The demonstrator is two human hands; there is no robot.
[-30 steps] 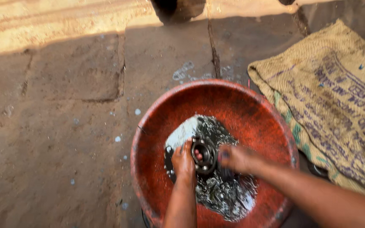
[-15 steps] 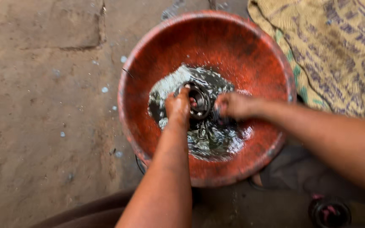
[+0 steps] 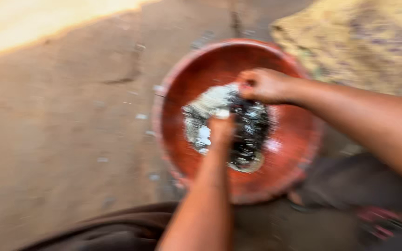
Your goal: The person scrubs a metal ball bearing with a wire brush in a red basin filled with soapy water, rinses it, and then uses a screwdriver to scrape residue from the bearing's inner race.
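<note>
The view is heavily motion-blurred. A round red basin (image 3: 296, 139) stands on the ground and holds dark, shiny liquid (image 3: 252, 128) with a pale patch on its left side. My left hand (image 3: 221, 128) reaches into the middle of the liquid, fingers pointing down. My right hand (image 3: 264, 86) hovers with curled fingers over the far edge of the liquid. The blur hides whatever either hand may hold. The round metal part seen earlier cannot be made out.
A worn yellow-brown sack (image 3: 364, 42) lies on the ground at the upper right, beside the basin. Cracked brown paving (image 3: 61, 139) fills the left, sunlit at the top. Dark cloth (image 3: 117, 232) shows at the bottom, and a dark roundish object (image 3: 378, 223) at the lower right.
The view has swung and blurred. My right hand has moved from the basin's middle up to the far edge of the liquid. My left hand stays in the middle.
</note>
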